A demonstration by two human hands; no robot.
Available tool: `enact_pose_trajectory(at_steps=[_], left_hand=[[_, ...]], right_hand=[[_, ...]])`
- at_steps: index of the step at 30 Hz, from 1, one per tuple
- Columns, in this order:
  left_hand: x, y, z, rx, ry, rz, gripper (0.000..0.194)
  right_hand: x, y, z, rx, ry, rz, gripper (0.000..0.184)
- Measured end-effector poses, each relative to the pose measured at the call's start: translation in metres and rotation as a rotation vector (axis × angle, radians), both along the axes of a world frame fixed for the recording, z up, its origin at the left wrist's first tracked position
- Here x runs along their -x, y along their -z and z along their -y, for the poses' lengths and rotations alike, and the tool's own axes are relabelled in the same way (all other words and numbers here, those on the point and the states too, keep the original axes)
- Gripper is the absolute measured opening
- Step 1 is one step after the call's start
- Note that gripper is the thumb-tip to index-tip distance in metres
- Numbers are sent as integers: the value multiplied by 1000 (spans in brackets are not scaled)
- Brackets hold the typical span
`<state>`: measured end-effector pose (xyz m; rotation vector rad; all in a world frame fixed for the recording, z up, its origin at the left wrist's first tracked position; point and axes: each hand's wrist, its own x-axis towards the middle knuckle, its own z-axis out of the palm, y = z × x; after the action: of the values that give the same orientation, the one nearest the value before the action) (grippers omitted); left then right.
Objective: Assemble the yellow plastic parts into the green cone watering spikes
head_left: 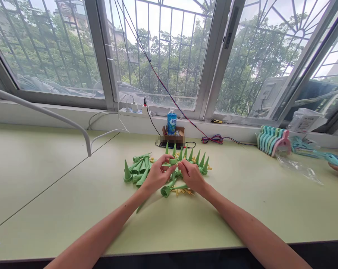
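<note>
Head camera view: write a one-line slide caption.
Two bare hands, left and right, hold a green cone above a cluttered pile of green cones by a window.

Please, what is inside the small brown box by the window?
A blue bottle stands up out of the brown box, with some clear crumpled plastic beside it. The box's front wall hides the bottle's base and whatever lies lower.

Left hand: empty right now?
No, the left hand has its thumb and fingers around the wide end of a green spiked piece.
</note>
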<state>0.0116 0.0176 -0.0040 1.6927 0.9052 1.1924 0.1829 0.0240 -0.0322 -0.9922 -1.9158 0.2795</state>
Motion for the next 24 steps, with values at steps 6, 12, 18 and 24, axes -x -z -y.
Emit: enact_pose_trajectory(at_steps=[6,12,18,24], left_hand=[[0,2,-1,-3,27,16,39],[-1,2,-4,26,-7,99,36],[1,-2,-5,131,34,154,36],[3,-2,-5,330,154,190,49]], right_hand=[[0,-2,0,-12,6,-14,36],[-1,-3,0,-13,22,-14,34],[-2,-3,1,-37,28,13,31],[-2,-1,1,-101,2,69,27]])
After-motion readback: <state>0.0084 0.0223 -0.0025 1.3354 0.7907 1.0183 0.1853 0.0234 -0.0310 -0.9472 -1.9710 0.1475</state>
